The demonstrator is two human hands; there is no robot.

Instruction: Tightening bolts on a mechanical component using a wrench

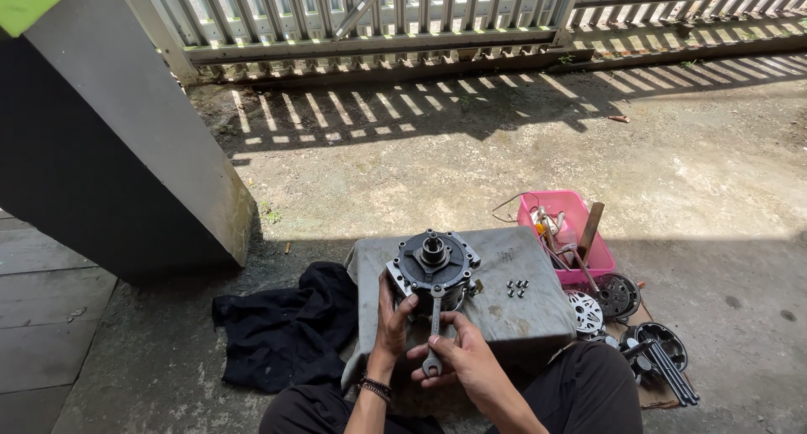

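The round compressor (435, 266) on the cloth-covered desk (521, 316) is steadied by the left hand (392, 316), fingers curled on its edge, while a wrench (434, 333) is gripped by the right hand (458, 358); a slip could scatter the small bolts (517, 289) nearby.

A round, dark grey motor assembly (433, 268) sits upright on the grey-covered desk (521, 316), its hub with a short central shaft facing up, left of a small cluster of nuts. A silver combination wrench (434, 333) stands nearly vertical against the assembly's near edge, open end at a bolt, ring end lowest.
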